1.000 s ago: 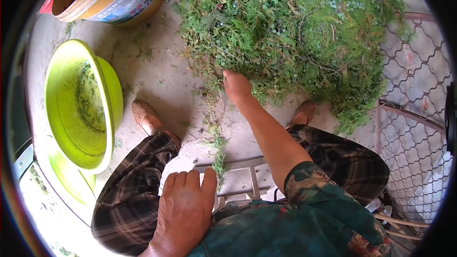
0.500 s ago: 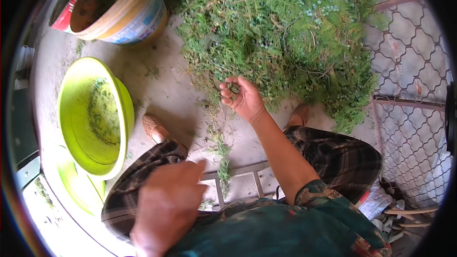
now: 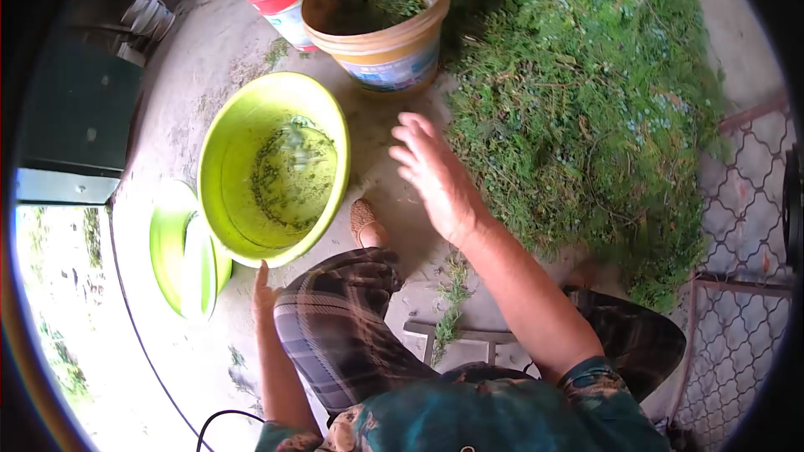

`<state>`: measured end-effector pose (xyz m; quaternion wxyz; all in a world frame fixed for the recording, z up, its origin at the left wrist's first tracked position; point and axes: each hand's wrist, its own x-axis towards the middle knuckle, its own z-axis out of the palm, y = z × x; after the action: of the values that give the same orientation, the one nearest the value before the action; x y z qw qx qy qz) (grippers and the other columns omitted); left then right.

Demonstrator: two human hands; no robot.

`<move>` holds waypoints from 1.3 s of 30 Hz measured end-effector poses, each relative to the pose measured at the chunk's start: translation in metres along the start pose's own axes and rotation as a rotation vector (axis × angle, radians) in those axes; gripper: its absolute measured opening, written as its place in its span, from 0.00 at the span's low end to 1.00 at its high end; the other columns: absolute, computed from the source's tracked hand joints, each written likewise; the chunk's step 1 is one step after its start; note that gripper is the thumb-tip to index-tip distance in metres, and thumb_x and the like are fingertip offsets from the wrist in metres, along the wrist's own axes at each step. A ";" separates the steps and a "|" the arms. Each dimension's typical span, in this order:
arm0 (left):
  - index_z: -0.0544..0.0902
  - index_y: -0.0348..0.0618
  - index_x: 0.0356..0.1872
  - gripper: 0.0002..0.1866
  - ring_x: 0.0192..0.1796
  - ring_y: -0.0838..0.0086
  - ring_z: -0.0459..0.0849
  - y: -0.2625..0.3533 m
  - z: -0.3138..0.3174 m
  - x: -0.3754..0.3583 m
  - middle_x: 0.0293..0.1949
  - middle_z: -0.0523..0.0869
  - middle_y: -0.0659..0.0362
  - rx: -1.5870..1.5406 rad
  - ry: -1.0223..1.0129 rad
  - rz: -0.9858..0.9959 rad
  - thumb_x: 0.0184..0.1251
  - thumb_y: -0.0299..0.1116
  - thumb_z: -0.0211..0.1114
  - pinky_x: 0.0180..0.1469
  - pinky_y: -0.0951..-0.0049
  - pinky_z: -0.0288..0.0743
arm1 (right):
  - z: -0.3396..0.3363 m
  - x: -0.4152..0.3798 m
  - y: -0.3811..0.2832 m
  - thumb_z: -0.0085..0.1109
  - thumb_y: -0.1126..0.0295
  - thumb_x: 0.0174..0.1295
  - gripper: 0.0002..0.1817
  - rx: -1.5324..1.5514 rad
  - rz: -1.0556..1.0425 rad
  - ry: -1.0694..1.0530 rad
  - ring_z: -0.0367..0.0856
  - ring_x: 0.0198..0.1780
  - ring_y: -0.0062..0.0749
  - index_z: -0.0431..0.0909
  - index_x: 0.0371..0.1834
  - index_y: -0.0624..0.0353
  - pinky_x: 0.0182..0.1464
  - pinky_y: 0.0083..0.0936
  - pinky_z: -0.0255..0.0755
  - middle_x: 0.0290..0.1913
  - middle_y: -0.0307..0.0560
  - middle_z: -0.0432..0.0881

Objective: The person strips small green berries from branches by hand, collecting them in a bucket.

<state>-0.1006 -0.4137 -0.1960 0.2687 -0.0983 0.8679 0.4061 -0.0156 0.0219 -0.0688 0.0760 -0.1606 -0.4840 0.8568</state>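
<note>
A lime-green basin (image 3: 219, 163) is tilted toward me on the left, with small dark and greenish bits scattered inside it. At its lower rim is my left hand (image 3: 264, 289), the thumb up against the edge; its other fingers are mostly hidden. My right hand (image 3: 437, 174) is in the air between the basin and the heap of greenery (image 3: 578, 117), its fingers stretched out and slightly blurred. I see nothing held in it. A pale blur (image 3: 297, 144) shows inside the basin. The heap is cut evergreen sprigs with small bluish berries.
Beyond the basin stand an orange-brown bucket (image 3: 377, 46) with sprigs inside and a red-and-white bucket (image 3: 289, 12). Another green basin (image 3: 172, 255) lies behind at left. A metal lattice gate (image 3: 745, 201) borders the right. A low stool frame (image 3: 469, 335) is between my legs.
My view has swung left. My right hand has moved from the heap toward the basin, its curled fingers now extended. My left hand has come to the basin's rim.
</note>
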 end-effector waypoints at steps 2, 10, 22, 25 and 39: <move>0.64 0.45 0.62 0.31 0.47 0.68 0.75 -0.005 0.024 0.009 0.55 0.71 0.48 -0.535 -0.037 -0.130 0.60 0.41 0.66 0.50 0.73 0.71 | -0.013 -0.003 0.017 0.48 0.44 0.64 0.38 -0.240 -0.031 0.186 0.62 0.66 0.41 0.56 0.69 0.58 0.67 0.37 0.53 0.67 0.53 0.61; 0.77 0.48 0.42 0.19 0.32 0.76 0.82 0.010 0.091 0.034 0.32 0.82 0.63 -1.230 -0.178 -0.225 0.59 0.50 0.67 0.33 0.77 0.79 | -0.074 -0.078 0.078 0.55 0.58 0.64 0.28 -0.437 0.163 0.217 0.72 0.55 0.30 0.63 0.63 0.62 0.57 0.26 0.66 0.54 0.49 0.73; 0.75 0.42 0.44 0.14 0.44 0.69 0.79 0.003 0.056 0.020 0.42 0.79 0.57 -1.575 0.065 0.024 0.55 0.28 0.60 0.48 0.69 0.77 | -0.064 -0.085 0.071 0.57 0.65 0.62 0.23 -0.388 0.217 0.140 0.76 0.42 0.21 0.66 0.58 0.64 0.42 0.20 0.71 0.43 0.44 0.78; 0.74 0.40 0.52 0.22 0.50 0.63 0.77 0.066 0.031 -0.032 0.47 0.79 0.55 -1.564 0.093 0.198 0.52 0.29 0.60 0.56 0.61 0.74 | -0.046 -0.084 0.043 0.59 0.63 0.62 0.29 -0.284 0.223 0.070 0.78 0.45 0.25 0.61 0.61 0.65 0.43 0.23 0.73 0.47 0.48 0.77; 0.67 0.33 0.58 0.30 0.53 0.56 0.77 0.286 0.014 -0.197 0.50 0.78 0.48 -1.077 -0.373 0.393 0.50 0.26 0.62 0.58 0.54 0.72 | -0.011 -0.167 -0.159 0.55 0.47 0.60 0.40 0.178 -0.324 0.117 0.67 0.63 0.42 0.55 0.68 0.62 0.60 0.43 0.66 0.63 0.52 0.67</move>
<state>-0.0421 -0.2265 0.0905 0.2487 0.0143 0.4804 0.8409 0.1403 0.0659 0.0952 0.2547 -0.1227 -0.4204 0.8622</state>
